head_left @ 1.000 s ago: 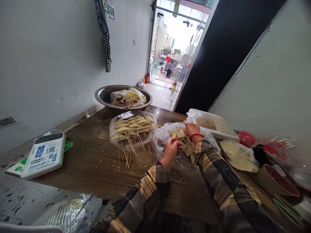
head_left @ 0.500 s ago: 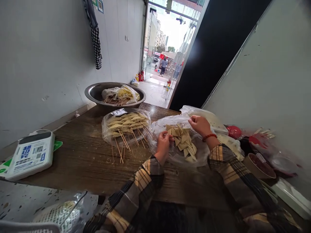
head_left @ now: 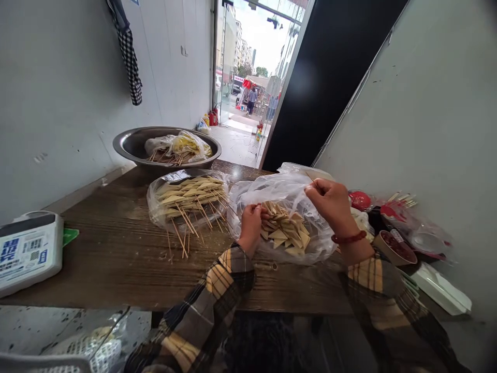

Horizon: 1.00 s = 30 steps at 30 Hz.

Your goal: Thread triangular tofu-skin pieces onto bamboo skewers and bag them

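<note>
A clear plastic bag [head_left: 320,243] lies spread on the wooden table, holding a heap of folded tan triangles [head_left: 285,233] that look like tofu skin. My left hand [head_left: 250,227] is closed at the heap's left edge; what its fingertips pinch is hidden. Over the bag's right side, my right hand [head_left: 330,203] is pinched, with the lifted bag film at its fingers. A thin skewer [head_left: 309,177] pokes out above those fingers. Left of my hands, another bag holds skewered triangles [head_left: 190,194], their bamboo sticks [head_left: 186,228] pointing toward me.
Behind the skewers stands a wide metal basin [head_left: 126,150] with bagged food and sticks. A white scale-like device [head_left: 31,254] sits at the table's left. To the right are a paper bowl [head_left: 396,248], red packets [head_left: 359,200] and a white tray [head_left: 442,287]. A glass door opens beyond.
My right hand has come nearer, and the bag's film is raised higher beside it. My left hand stays by the triangles. The whole view has shifted slightly.
</note>
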### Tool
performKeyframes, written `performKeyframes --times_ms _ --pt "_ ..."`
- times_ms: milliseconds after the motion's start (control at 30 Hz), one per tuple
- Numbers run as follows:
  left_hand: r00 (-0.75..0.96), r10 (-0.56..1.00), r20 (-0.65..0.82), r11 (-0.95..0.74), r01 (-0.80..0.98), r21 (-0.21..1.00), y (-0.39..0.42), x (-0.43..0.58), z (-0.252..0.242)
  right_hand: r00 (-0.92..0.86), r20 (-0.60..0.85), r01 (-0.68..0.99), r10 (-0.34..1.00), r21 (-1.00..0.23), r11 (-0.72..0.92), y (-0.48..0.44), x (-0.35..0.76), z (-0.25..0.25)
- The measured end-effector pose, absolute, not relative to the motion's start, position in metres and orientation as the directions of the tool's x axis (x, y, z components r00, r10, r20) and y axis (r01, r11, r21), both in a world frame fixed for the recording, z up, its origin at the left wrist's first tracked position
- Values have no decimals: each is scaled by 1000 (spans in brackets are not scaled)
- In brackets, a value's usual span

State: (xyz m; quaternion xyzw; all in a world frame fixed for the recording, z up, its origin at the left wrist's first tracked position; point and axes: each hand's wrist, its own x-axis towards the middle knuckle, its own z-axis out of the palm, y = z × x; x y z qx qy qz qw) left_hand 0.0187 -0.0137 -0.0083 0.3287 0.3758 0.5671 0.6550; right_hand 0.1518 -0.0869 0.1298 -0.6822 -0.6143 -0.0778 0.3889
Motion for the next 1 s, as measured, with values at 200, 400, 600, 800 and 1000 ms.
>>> performKeyframes --times_ms 200,400,600,800,1000 --pt "119 980 -162 201 -546 814 -14 16 -9 240 534 932 811 -361 -38 -65 164 115" --pt "111 984 -142 180 -533 827 -13 15 -11 268 335 963 903 -58 -264 -30 180 83" --pt "109 984 -140 177 -532 828 -10 15 -12 299 118 953 947 23 -303 0 181 41" --pt "131 984 -125 177 -546 819 -9 14 -13 252 -5 967 968 28 -252 19 180 17" --pt "148 980 -130 191 -548 814 -9 13 -14 179 32 983 983 20 -180 10 180 37"
